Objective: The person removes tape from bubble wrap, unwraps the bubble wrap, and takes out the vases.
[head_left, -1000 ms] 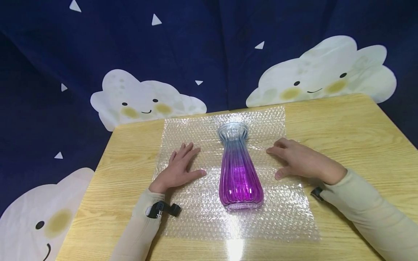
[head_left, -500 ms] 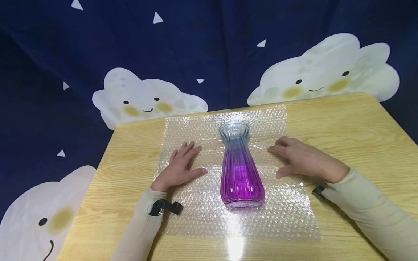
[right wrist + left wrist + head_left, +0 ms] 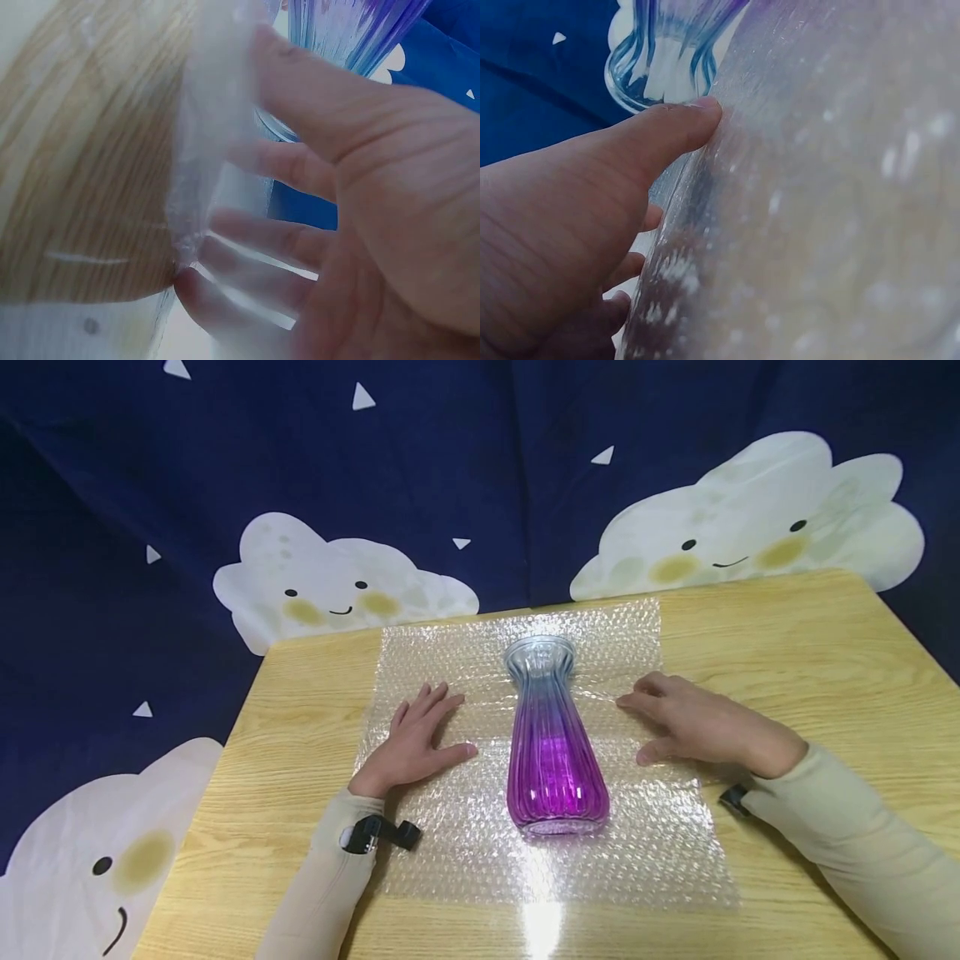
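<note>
A ribbed glass vase (image 3: 553,752), clear blue at the flared mouth and purple towards its base, lies on its side on a sheet of bubble wrap (image 3: 450,868). Its mouth points to the back of the table. To the left of the vase, my left hand (image 3: 411,747) rests on the wrap with fingers spread and thumb towards the glass. My right hand (image 3: 693,724) rests at the wrap's right edge, fingers loosely bent, apart from the vase. In the left wrist view the thumb (image 3: 682,124) lies on the wrap; the right wrist view shows the fingers (image 3: 277,247) at the sheet's edge.
The wooden table (image 3: 810,660) extends beyond the wrap on both sides. Behind it hangs a dark blue curtain (image 3: 420,460) printed with white clouds. Each sleeve has a small black camera mount (image 3: 382,833) near the wrist.
The head view has shifted slightly, so everything sits a little higher and further right. Hands, vase and wrap keep their places relative to each other.
</note>
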Tool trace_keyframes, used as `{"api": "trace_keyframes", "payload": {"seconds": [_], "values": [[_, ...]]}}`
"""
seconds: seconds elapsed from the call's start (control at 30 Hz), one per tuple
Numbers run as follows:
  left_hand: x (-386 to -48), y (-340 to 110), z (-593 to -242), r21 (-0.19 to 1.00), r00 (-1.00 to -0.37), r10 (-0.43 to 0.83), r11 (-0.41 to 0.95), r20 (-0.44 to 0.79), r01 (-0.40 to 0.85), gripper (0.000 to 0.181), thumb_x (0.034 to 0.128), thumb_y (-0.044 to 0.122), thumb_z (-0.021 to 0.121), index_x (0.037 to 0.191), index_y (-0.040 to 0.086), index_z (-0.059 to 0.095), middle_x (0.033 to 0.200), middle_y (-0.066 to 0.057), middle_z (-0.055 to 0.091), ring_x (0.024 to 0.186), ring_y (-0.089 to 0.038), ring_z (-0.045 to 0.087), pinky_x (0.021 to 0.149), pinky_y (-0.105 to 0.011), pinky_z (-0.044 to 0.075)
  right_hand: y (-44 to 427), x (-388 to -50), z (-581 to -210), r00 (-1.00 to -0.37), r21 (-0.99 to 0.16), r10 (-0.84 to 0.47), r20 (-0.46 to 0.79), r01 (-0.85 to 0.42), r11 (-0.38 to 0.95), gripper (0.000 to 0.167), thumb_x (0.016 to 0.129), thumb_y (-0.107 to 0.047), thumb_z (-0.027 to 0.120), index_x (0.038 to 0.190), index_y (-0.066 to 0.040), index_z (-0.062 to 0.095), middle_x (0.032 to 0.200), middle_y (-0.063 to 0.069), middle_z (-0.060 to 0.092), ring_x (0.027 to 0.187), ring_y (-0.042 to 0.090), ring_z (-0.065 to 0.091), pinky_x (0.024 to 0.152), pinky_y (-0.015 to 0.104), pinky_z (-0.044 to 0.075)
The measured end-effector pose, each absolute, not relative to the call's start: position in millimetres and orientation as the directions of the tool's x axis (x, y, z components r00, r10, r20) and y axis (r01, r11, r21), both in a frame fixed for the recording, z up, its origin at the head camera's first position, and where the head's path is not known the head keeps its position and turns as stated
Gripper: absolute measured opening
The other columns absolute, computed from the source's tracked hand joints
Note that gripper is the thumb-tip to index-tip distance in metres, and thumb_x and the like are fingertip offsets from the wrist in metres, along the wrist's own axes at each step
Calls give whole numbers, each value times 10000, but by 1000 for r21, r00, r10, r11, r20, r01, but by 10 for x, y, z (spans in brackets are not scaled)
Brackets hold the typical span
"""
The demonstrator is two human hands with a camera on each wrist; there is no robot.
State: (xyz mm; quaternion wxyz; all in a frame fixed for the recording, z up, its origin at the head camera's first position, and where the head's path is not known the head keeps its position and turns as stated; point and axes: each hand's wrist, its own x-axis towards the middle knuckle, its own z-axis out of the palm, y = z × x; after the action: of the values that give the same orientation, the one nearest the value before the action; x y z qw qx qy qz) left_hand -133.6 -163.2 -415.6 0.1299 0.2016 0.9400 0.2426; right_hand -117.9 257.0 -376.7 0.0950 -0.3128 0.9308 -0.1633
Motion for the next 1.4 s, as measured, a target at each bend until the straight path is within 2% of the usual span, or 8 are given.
{"api": "trace_keyframes", "payload": {"seconds": [0.13,0.27,0.5,1.03,1.27,1.4], "values": [[-1329,-1637,-4155,510,-886,440,801,-144,315,863,916,602,685,1631,283,322,1767,-58,129,1654,-313,8,1318,-610,-22,2570,-1174,-3767,-767,-348,-640,-35,-591,728,699,866,-415,799,1424,-44,600,1315,239,607,1140,385,634,968,579,569],[-1324,-1641,-4154,509,-888,436,802,-144,311,861,917,608,681,1631,287,322,1766,-56,132,1654,-311,13,1318,-610,-22,2558,-1176,-3768,-778,-328,-627,-42,-583,744,629,911,-403,767,1416,-60,613,1312,226,623,1139,380,643,970,579,569],[-1336,-1648,-4170,504,-890,436,804,-136,317,856,922,616,674,1631,290,322,1765,-50,140,1654,-306,16,1319,-602,-20,2533,-1182,-3760,-805,-299,-588,-75,-545,783,639,890,-423,789,1407,-82,631,1328,216,635,1179,388,634,988,583,560],[-1332,-1632,-4156,502,-891,432,807,-141,312,855,924,603,675,1632,278,323,1766,-50,131,1654,-311,19,1317,-606,-21,2527,-1180,-3746,-803,-289,-592,-70,-551,782,644,890,-423,792,1407,-74,631,1320,213,650,1175,382,641,987,578,565],[-1340,-1628,-4158,500,-891,433,807,-138,315,858,918,609,681,1628,280,331,1765,-48,137,1654,-306,18,1317,-603,-22,2531,-1180,-3753,-813,-299,-579,-61,-538,788,659,886,-434,796,1414,-79,624,1416,267,572,1247,443,603,1018,619,540],[-1339,-1630,-4159,505,-891,432,805,-140,311,858,917,607,686,1627,278,335,1765,-48,137,1654,-304,16,1317,-602,-24,2532,-1183,-3757,-807,-295,-588,-51,-550,781,651,884,-424,801,1406,-74,630,1358,235,631,1218,415,618,1016,607,540]]}}
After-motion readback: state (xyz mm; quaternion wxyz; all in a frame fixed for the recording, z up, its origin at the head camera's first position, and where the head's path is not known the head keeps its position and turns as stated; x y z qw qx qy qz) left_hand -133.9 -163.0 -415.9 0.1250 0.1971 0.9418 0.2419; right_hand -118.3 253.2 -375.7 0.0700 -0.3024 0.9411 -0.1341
